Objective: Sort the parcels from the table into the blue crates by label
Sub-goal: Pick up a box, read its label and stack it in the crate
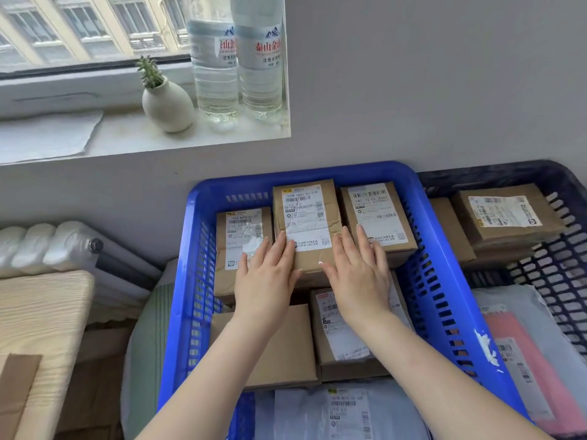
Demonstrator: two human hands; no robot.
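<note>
A bright blue crate (441,281) holds several brown cardboard parcels with white labels. My left hand (270,277) and my right hand (359,271) lie flat, fingers straight, on the near part of the middle parcel (305,214) at the back of the crate. A parcel (232,246) sits left of it, partly under my left fingertips, and another parcel (378,214) sits to its right under my right fingertips. Nearer me lie a plain brown box (286,341), a labelled box (346,341) and a pale plastic mailer (343,411).
A darker blue crate (568,249) on the right holds stacked brown parcels (505,217) and grey and pink mailers (527,350). A wooden table (44,315) stands at left by a radiator (63,246). The windowsill carries a vase (166,106) and two water bottles (238,58).
</note>
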